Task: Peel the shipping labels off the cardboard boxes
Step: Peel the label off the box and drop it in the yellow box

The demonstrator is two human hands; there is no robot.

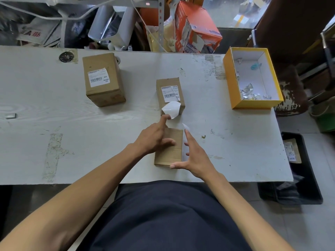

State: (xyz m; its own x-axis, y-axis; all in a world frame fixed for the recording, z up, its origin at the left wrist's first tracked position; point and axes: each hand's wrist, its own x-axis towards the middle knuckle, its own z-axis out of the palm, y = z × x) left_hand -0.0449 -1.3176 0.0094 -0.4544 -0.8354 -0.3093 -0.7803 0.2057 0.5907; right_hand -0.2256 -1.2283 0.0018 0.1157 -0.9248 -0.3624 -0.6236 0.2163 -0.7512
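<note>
Cardboard, plain and brown: near box (169,147) lying on the white counter (54,113), directly between both hands, close to the near edge. Left hand (154,137) laid over the box's left and far part, fingers spread and mostly straight, forefinger stretched far-ward to the curled white label (171,109). Cannot tell whether that fingertip pinches the label or only touches it. Right hand (194,158) just right of the box, fingers straight and apart, thumb reaching across the box's near right corner, palm turned toward the box side; grip not closed on anything. White strip (185,140) showing between the right fingers and the box, partly hidden by the hand, its far tip poking up past the fingertips; hard to say whether one piece with the curled label. Just beyond the curl, middle box (170,93) standing upright, printed label (170,94) on its top face, lower edge covered by the curled white piece. Far left, well apart from the hands, larger box (103,78) with its own barcode label (98,77) stuck flat; print too small to read. Far right, yellow tray (230,82) with white inside, holding crumpled scraps (249,92). Small metal piece (10,115) near the left edge. Off the counter's right end, black bin (308,178) on the floor, cut off in part, contents dim. Clutter behind the counter blurred.
</note>
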